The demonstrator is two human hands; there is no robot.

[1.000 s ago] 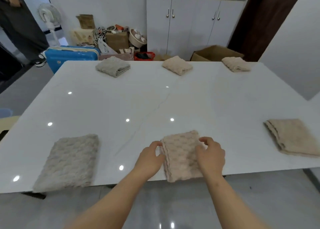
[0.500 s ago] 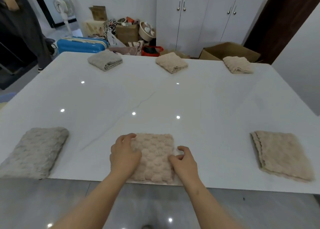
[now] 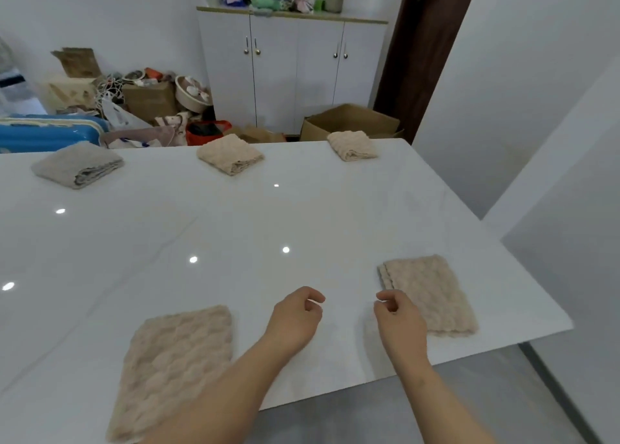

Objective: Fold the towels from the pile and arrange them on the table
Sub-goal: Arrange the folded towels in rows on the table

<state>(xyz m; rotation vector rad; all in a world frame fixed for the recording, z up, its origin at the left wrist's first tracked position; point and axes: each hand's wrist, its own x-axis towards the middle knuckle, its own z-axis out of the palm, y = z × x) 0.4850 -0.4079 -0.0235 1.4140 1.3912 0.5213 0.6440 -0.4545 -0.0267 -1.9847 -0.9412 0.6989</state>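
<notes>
Two bare forearms are seen reaching over the near edge of a white table [image 3: 235,225]. The left hand [image 3: 295,316] and right hand [image 3: 399,323] are held empty, fingers loosely curled, between two flat folded towels. The near towel [image 3: 174,366] is partly covered by the left forearm, and the right towel [image 3: 432,289] is overlapped by the right hand. Whether the hands touch the tabletop cannot be told. Along the far edge, well apart, lie a grey towel [image 3: 77,165], a middle towel [image 3: 229,154] and a corner towel [image 3: 352,145]. Beyond are a suitcase [image 3: 47,133], a box [image 3: 349,121] and a cabinet [image 3: 295,71].
</notes>
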